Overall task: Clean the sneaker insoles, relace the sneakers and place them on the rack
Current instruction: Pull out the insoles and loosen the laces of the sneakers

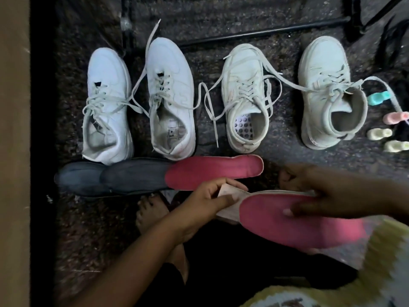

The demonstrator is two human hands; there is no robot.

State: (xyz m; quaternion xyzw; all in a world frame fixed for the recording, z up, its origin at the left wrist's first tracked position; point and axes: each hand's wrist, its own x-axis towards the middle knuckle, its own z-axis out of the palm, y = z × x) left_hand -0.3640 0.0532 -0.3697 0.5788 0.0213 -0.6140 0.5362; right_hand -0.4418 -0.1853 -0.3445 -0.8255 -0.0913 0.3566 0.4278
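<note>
The pink insole (287, 224) is off the floor, low and right of centre, its pink face up and its rounded end toward the left. The right hand (327, 191) grips it along the far edge, thumb on the pink face and fingers curled behind. The left hand (210, 196) pinches a pale folded cloth (229, 212) between thumb and fingers, the cloth touching the insole's rounded end. Just beyond lies a second pink insole (212, 171) flat on the floor, its left end overlapping a dark grey insole (132, 176), which overlaps another grey insole (77, 176) further left. Behind them four white sneakers stand in a row, toes pointing away, laces loose and trailing between them. The far-left sneaker (108, 103) shows a pale, creased interior; the second sneaker (170, 96) shows a bare inner board with printed marks; the third sneaker (243, 96) shows a white bed covered in dark dots; the far-right sneaker (327, 89) has a grey lining and its tongue slumped inward. Right of it sit four small plastic pieces: a teal one (378, 97), a pink one (396, 117) and two pale ones (378, 133); what they are I cannot tell. The floor (281, 134) is dark and speckled. A bare foot (150, 211) rests on it under the left forearm. Black rack bars (265, 33) cross behind the shoes, and a tan panel (13, 129) runs down the left edge.
</note>
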